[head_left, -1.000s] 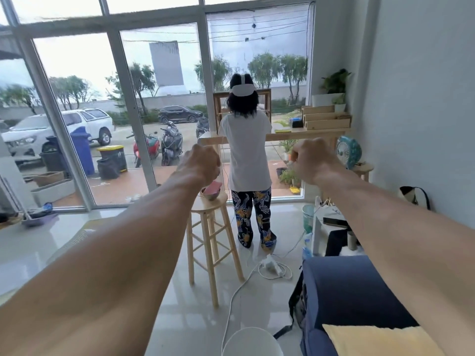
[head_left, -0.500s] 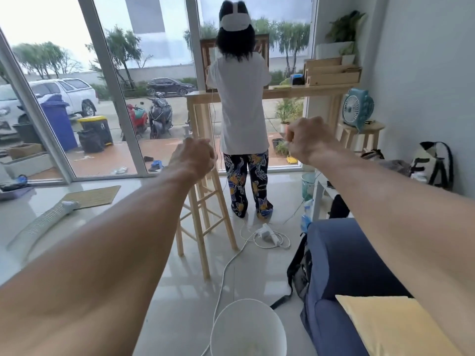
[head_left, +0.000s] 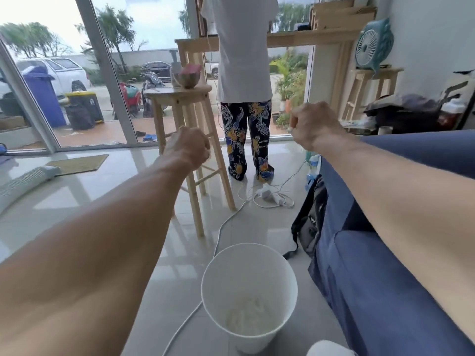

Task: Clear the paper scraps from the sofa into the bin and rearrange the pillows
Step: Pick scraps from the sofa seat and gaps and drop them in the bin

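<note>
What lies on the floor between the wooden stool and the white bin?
In the head view, only a white cable crosses the bare tiled floor between the wooden stool and the white bin; nothing else lies there.

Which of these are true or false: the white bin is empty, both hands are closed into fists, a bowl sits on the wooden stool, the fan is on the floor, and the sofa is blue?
1. The white bin is empty. False: white paper scraps lie at its bottom.
2. The left hand and right hand are both closed into fists. True.
3. A bowl sits on the wooden stool. True.
4. The teal fan stands on the floor. False: it stands on a small wooden table by the wall.
5. The sofa is blue. True.
</note>
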Available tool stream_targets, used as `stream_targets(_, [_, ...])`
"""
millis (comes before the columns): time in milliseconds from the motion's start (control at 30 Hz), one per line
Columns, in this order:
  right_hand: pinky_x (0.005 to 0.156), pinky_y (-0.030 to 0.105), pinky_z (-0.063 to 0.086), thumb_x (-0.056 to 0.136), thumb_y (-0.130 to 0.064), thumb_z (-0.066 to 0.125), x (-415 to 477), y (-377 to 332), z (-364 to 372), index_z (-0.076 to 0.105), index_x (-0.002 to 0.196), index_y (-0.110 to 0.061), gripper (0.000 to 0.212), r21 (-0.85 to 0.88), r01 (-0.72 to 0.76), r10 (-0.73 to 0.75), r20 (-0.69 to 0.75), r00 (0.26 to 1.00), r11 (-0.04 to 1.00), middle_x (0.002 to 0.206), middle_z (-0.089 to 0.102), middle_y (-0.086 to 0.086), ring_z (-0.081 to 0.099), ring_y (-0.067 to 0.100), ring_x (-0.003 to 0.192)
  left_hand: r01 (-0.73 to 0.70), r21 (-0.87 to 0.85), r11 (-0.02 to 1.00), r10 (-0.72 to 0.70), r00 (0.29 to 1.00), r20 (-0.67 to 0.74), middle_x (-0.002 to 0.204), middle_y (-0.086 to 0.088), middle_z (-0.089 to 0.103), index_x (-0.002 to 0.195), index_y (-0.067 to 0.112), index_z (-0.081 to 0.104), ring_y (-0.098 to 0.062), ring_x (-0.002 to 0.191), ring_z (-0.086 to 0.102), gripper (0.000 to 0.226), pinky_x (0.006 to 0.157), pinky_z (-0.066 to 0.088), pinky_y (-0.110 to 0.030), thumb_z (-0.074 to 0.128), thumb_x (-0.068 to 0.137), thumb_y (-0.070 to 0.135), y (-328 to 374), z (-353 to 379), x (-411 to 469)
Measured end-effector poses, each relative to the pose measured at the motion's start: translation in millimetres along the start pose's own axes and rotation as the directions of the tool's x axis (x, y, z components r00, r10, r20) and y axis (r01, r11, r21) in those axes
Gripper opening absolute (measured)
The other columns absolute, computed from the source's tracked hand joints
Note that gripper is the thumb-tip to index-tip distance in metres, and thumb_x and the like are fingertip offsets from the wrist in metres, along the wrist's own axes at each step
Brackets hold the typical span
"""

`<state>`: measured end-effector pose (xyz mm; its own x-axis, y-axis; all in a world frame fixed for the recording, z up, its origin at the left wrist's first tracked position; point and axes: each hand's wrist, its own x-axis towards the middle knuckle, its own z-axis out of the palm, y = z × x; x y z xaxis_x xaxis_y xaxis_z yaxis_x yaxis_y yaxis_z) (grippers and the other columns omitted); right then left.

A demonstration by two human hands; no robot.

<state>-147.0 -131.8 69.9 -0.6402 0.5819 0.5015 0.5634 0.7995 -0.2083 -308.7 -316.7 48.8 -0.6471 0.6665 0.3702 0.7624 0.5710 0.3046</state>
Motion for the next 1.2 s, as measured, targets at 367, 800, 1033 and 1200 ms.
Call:
stream_targets(367, [0.084, 0.037, 0.052, 0.088, -0.004, 0.054, -71, 19, 149, 0.07, 0.092, -0.011, 0.019, 0.103, -0.066, 0.037, 0.264, 0.964, 0.992, 0.107, 0.064, 0.016, 0.06, 0.034, 0.094, 0.112, 0.084, 0.99, -0.118, 0.991, 0.065, 0.107, -0.006, 0.07, 0.102, 0.017, 0.076, -0.026, 0.091, 0.067, 0.021, 0.079, 0.056, -0.032, 0.063, 0.087, 0.011, -42, 89, -47])
stream_targets(800, [0.092, 0.032, 0.045, 0.089, -0.018, 0.055, -190, 17, 310, 0.065, 0.12, -0.02, 0.033, 0.065, -0.117, 0.045, 0.661, 0.749, 0.991, 0.127, 0.058, 0.014, 0.055, 0.034, 0.117, 0.262, 0.218, 0.94, -0.31, 0.922, 0.231, 0.1, -0.008, 0.07, 0.096, 0.021, 0.077, -0.03, 0.082, 0.066, 0.023, 0.072, 0.055, -0.032, 0.061, 0.084, 0.011, -109, 181, -118])
stream_targets(1033, [0.106, 0.036, 0.034, 0.093, -0.028, 0.052, -194, 29, 317, 0.04, 0.145, -0.025, 0.054, 0.123, -0.108, -0.001, 0.665, 0.747, 0.987, 0.147, 0.039, 0.008, 0.038, 0.03, 0.134, 0.288, 0.211, 0.934, -0.338, 0.904, 0.263, 0.102, -0.01, 0.067, 0.097, 0.021, 0.078, -0.033, 0.087, 0.065, 0.024, 0.073, 0.056, -0.035, 0.061, 0.083, 0.01, -112, 199, -123])
stream_targets(1200, [0.114, 0.04, 0.018, 0.095, -0.034, 0.047, -210, 45, 313, 0.027, 0.149, -0.02, 0.059, 0.003, 0.003, -0.004, 0.621, 0.784, 1.0, 0.156, 0.018, 0.011, 0.011, 0.03, 0.144, 0.266, 0.194, 0.944, -0.315, 0.902, 0.296, 0.105, -0.01, 0.068, 0.099, 0.02, 0.077, -0.034, 0.091, 0.064, 0.027, 0.082, 0.055, -0.039, 0.057, 0.084, 0.009, -99, 220, -123])
